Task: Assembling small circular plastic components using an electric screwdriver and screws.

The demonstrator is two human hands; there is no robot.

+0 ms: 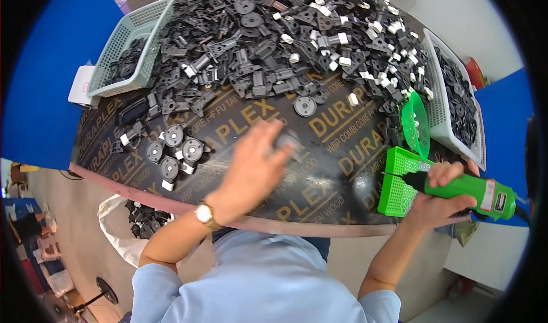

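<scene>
Over the middle of the tabletop, my left hand [255,162], with a gold-banded watch on its wrist, is closed on a dark round wheel-like part [290,146] at the thumb and fingertips; hand and part are blurred. My right hand [438,200] is wrapped round a green electric screwdriver [478,194], whose thin bit points left. Under the bit lies a bright green perforated tray [390,202]. Several round black wheel parts [193,150] with white pieces sit in a cluster to the left. A single wheel part [305,106] lies beyond my left hand.
A large heap of black plastic brackets and white pieces [257,43] covers the far table. Pale baskets with black parts stand at the left [153,49] and right [436,106]. A green sieve [412,123] leans by the right one. A white sack [114,231] hangs below the table's front edge.
</scene>
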